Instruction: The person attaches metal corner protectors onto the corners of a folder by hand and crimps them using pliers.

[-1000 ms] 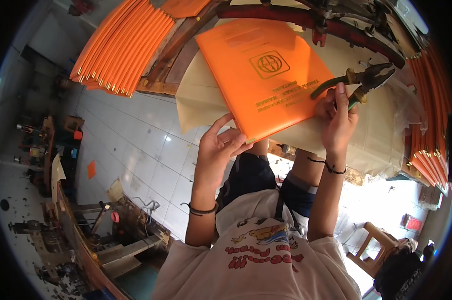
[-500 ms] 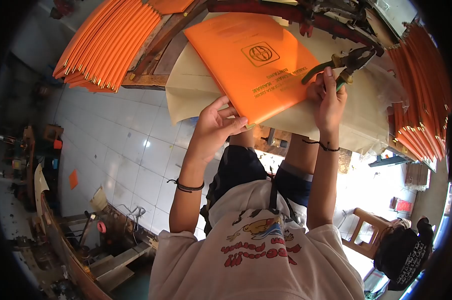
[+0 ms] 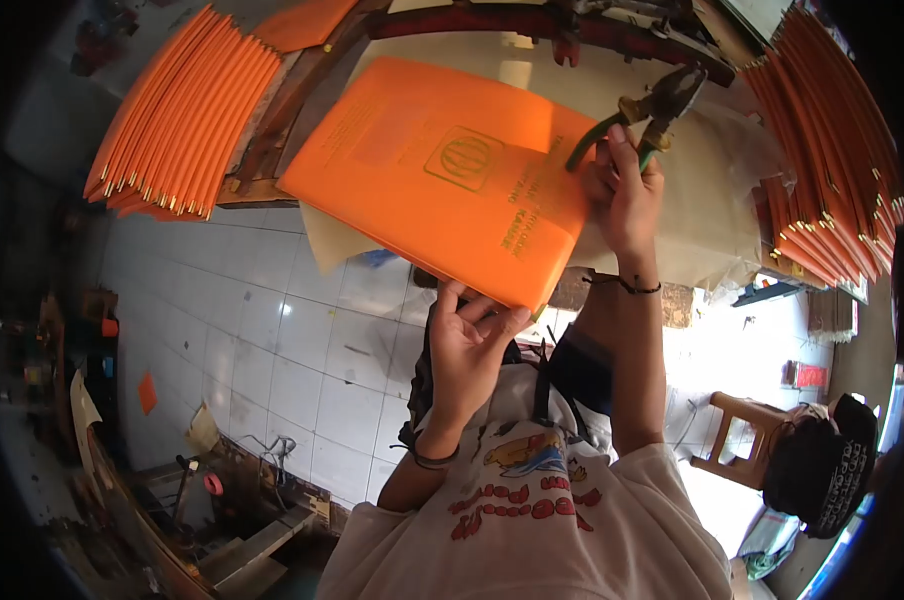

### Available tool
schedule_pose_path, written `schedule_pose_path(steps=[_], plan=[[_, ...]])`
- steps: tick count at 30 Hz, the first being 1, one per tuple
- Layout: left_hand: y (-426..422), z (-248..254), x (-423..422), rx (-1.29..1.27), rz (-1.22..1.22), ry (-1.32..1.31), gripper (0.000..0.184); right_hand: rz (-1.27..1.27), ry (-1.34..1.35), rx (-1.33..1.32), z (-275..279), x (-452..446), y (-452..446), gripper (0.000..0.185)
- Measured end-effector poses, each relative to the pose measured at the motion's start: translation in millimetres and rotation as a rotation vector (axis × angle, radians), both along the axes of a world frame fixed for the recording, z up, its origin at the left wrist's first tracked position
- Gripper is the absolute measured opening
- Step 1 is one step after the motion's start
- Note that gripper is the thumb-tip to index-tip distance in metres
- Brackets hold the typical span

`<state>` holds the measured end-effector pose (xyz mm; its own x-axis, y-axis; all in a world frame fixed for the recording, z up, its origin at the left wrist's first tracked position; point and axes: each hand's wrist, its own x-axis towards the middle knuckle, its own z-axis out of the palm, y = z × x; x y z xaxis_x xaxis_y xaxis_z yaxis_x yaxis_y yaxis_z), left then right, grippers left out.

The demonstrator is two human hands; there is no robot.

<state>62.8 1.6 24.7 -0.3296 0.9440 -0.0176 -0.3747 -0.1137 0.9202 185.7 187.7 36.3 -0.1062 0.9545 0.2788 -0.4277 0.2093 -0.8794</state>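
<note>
An orange folder with a printed emblem and lettering lies tilted over the brown paper on the bench. My left hand grips its lower edge near the corner, thumb on top and fingers beneath. My right hand is wrapped round the green handles of a pair of pliers, whose dark jaws are parted and point up and away. The right hand is beside the folder's right edge; whether its fingers touch the folder is hard to tell.
Stacks of orange folders stand at the left and the right. A dark red metal bar crosses the bench's far side. Brown paper covers the bench. A wooden stool and a black cap are at lower right.
The folder has turned and its lower corner has come closer to my body, with my left hand still gripping it. The pliers and my right hand have shifted slightly left in view.
</note>
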Motion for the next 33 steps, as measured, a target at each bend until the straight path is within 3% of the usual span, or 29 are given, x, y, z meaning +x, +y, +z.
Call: schedule_pose_path(steps=[11, 20, 26, 33], plan=[[5.9, -2.2, -10.6, -0.059, -0.093, -0.045, 0.049, 0.007, -0.016, 0.070, 2.2, -2.7, -1.7, 0.020], [13.1, 1.3, -9.2, -0.038, -0.126, -0.001, 0.066, -0.014, 0.016, 0.029, 2.3, -4.8, -1.5, 0.021], [14.9, 5.4, -5.2, -0.047, -0.101, -0.093, 0.062, -0.077, -0.035, 0.050, -4.7, -2.5, 5.0, 0.027], [13.5, 12.7, -11.7, -0.130, -0.118, -0.171, 0.056, 0.020, 0.046, 0.063, 0.5, -3.5, 0.4, 0.025]])
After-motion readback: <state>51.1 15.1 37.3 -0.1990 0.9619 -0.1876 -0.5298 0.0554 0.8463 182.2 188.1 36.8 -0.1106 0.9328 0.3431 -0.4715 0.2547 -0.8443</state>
